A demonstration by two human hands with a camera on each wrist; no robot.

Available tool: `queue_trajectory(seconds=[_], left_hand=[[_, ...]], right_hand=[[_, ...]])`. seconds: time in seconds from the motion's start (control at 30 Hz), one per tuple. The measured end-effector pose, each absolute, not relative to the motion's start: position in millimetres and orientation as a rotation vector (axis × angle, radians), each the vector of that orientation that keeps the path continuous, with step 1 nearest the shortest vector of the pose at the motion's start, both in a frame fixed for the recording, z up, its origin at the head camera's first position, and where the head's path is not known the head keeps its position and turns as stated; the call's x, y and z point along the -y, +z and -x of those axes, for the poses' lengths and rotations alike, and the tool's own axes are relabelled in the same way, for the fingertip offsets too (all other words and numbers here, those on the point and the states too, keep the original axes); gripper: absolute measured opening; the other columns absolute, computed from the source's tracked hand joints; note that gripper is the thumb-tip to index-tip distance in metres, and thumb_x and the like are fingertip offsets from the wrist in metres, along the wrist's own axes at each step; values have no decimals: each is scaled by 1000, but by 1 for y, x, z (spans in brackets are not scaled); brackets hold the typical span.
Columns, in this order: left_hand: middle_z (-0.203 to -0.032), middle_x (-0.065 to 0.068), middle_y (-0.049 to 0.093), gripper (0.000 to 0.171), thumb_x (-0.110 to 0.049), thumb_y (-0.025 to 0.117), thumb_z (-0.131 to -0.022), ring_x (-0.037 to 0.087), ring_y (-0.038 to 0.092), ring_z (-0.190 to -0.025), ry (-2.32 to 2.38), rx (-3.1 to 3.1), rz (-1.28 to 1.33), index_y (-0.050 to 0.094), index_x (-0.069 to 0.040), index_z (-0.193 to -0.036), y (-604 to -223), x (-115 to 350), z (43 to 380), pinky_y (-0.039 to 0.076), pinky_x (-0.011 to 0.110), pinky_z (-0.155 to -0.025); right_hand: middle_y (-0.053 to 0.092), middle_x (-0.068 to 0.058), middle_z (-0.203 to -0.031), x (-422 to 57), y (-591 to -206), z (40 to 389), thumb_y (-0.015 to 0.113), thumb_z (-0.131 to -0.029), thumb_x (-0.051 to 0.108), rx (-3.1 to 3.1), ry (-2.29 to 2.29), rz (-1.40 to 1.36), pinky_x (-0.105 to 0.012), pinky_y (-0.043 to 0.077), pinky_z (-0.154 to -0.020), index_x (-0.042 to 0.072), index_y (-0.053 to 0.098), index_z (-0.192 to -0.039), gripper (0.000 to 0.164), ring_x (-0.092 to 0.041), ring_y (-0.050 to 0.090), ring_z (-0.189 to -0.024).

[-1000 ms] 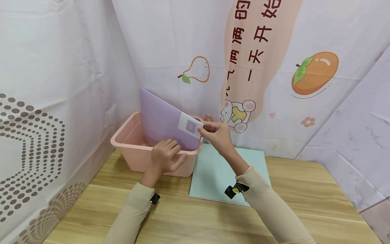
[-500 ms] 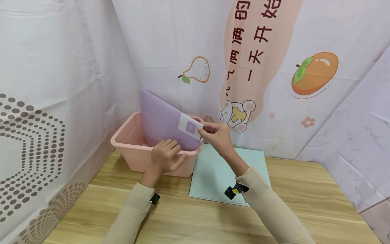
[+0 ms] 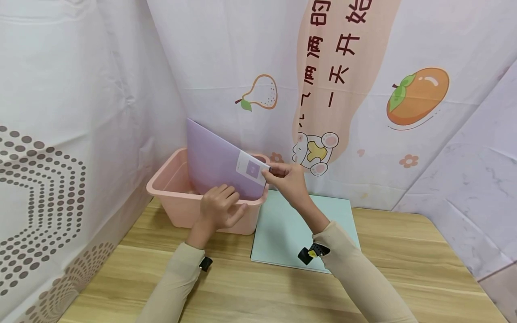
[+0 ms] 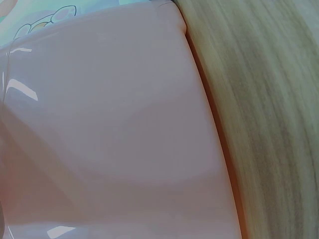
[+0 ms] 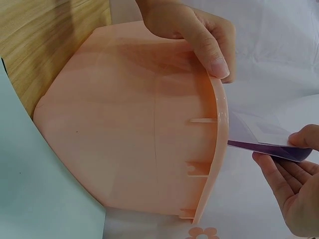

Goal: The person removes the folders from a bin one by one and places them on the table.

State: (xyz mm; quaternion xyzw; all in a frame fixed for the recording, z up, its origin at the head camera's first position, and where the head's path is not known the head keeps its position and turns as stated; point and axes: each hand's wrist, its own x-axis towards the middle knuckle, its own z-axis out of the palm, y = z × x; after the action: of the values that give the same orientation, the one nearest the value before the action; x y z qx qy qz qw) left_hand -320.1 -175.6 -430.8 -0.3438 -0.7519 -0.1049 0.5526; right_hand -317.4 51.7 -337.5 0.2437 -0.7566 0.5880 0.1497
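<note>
A pink plastic bin (image 3: pixel 183 211) stands at the left of the table. Leaning inside it is a thin purple folder (image 3: pixel 214 161) with a white label, its far-left corner well above the rim. My left hand (image 3: pixel 218 206) grips the bin's near rim, with fingers over the edge and thumb on the outer side. At the folder's upper right corner, my right hand (image 3: pixel 287 179) pinches it between thumb and fingers, also plain in the right wrist view. The left wrist view is filled mostly by the bin's wall (image 4: pixel 114 109). The folder's lower edge is hidden in the bin.
A pale green flat board or folder (image 3: pixel 291 233) lies on the wooden table (image 3: pixel 250 291) right of the bin, under my right forearm. White printed curtains (image 3: pixel 226 54) hang close behind the bin and along the left side.
The purple folder's raised left corner has sunk very slightly. Both hands keep nearly the same place and grip.
</note>
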Motion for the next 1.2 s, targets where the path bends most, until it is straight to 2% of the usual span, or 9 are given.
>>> queue_trajectory(seconds=[0.37, 0.6, 0.87, 1.2], left_hand=[[-66, 2, 60, 51, -49, 45, -98, 19, 50, -54, -247, 1770, 816, 62, -12, -67, -430, 176, 320, 39, 30, -49], [-66, 2, 59, 52, -49, 44, -99, 19, 49, -54, -237, 1773, 815, 62, -12, -67, -429, 175, 319, 38, 29, -49], [-64, 2, 57, 53, -48, 43, -99, 18, 48, -54, -234, 1782, 816, 61, -11, -67, -431, 176, 320, 38, 29, -48], [-63, 2, 56, 50, -46, 44, -99, 17, 49, -54, -225, 1750, 822, 61, -11, -66, -430, 176, 321, 41, 29, -49]], right_hand=[[77, -20, -95, -50, -336, 317, 75, -90, 8, 2183, 1696, -688, -26, 61, -74, -2, 78, -107, 20, -18, 70, -76], [77, -22, -91, -50, -337, 316, 74, -91, 8, 2172, 1690, -699, -23, 60, -71, -2, 78, -108, 19, -18, 67, -72], [77, -23, -93, -49, -338, 315, 73, -92, 6, 2134, 1707, -748, -27, 61, -73, -5, 77, -107, 19, -16, 73, -75], [76, -23, -97, -50, -335, 314, 74, -91, 6, 2117, 1704, -775, -28, 61, -73, -5, 76, -109, 20, -29, 76, -81]])
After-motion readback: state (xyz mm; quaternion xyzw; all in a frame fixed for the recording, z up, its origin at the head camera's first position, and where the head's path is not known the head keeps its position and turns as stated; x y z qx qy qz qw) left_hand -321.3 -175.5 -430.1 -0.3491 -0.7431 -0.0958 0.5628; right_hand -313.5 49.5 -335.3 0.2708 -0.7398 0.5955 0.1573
